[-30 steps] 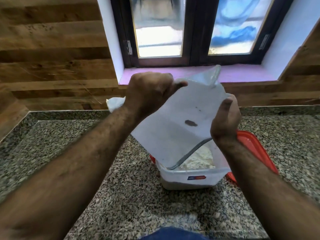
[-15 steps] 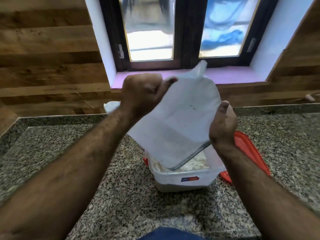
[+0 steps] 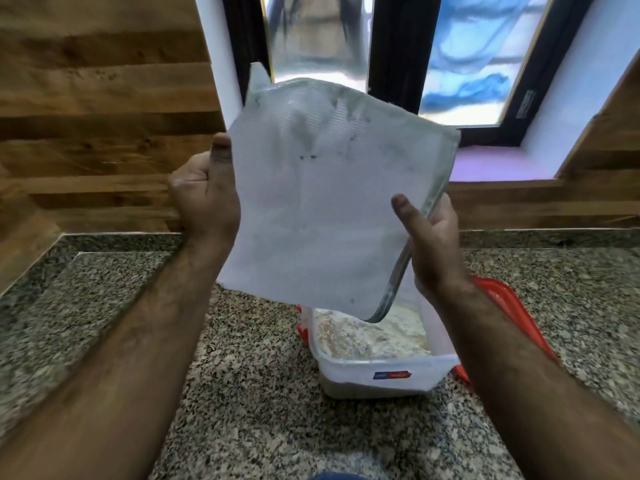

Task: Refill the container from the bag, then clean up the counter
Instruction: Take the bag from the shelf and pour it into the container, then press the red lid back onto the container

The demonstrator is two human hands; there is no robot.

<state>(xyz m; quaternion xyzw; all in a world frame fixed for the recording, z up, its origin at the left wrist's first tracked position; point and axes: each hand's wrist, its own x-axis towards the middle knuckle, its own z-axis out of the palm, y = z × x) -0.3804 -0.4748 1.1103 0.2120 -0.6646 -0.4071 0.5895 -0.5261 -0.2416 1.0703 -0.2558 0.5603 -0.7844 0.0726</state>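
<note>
A flat, translucent white plastic bag point(image 3: 322, 202) hangs in the air above the container, its zip edge on the right and its low corner over the opening. My left hand point(image 3: 206, 199) grips the bag's left edge, thumb up along it. My right hand point(image 3: 429, 240) holds the right zip edge between thumb and fingers. Below stands a clear plastic container point(image 3: 377, 372) with white flour heaped inside. It sits on the granite counter point(image 3: 242, 393).
A red lid point(image 3: 505, 306) lies behind and to the right of the container, partly hidden by my right forearm. Wood-panelled walls point(image 3: 104, 133) and a window with a pink sill point(image 3: 495, 164) close off the back of the counter.
The bag has been lifted and flattened out, its mouth now clear of the flour. My left hand slid from the top of the bag to its left edge. The view shifted left.
</note>
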